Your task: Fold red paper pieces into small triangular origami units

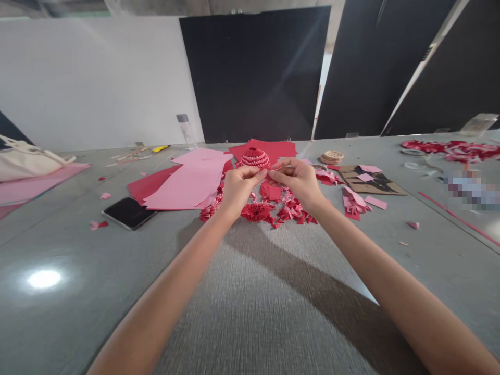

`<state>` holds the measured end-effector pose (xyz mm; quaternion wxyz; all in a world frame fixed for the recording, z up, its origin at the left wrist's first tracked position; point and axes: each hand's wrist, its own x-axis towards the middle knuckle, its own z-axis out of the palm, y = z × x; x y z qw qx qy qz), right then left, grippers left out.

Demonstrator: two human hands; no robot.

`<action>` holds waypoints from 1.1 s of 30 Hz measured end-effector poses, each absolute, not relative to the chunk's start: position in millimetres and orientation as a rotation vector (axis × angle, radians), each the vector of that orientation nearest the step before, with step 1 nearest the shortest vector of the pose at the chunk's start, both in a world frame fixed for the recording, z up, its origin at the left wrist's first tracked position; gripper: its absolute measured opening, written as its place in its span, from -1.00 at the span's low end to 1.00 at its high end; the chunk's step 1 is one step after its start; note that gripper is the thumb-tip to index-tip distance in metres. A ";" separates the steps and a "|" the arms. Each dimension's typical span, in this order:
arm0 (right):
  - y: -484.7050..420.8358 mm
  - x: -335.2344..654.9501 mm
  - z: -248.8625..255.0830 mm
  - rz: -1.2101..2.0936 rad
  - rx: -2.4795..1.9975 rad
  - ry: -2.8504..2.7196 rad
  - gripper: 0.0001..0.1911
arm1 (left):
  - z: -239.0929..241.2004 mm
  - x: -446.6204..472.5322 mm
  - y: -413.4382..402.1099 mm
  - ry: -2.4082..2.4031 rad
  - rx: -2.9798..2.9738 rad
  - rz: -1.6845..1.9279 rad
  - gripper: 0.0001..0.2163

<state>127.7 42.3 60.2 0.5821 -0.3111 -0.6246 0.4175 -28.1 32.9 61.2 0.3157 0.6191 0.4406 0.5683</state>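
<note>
My left hand (242,186) and my right hand (300,180) meet over the middle of the table, thumbs and forefingers pinched together. Between the fingertips is what looks like a small piece of red paper, mostly hidden by the fingers. Just behind them stands a round ornament of red and pink folded paper (254,158). Below the hands lie a red ring of folded paper (258,211) and a heap of small folded red and pink pieces (294,205).
Pink sheets (187,182) and a dark phone (129,212) lie to the left. Red sheets (279,149) lie at the back, near a clear bottle (186,130). On the right are a brown board (371,182), wooden discs (332,157) and more folded red pieces (457,150).
</note>
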 end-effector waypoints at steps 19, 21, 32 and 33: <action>48.6 132.7 51.3 -0.047 -0.720 -1.973 -0.73 | 63.4 -23.7 31.7 1.096 1.431 1.385 -0.91; 47.2 133.7 52.8 -0.107 -0.734 -1.984 -0.73 | 65.8 -20.7 29.1 1.058 1.398 1.380 -0.92; 45.6 135.0 54.8 -0.144 -0.694 -2.062 -0.74 | 62.3 -17.2 31.3 0.722 1.295 1.326 -0.92; 45.5 135.4 54.9 -0.118 -0.708 -2.055 -0.74 | 62.2 -17.2 32.2 0.723 1.286 1.308 -0.92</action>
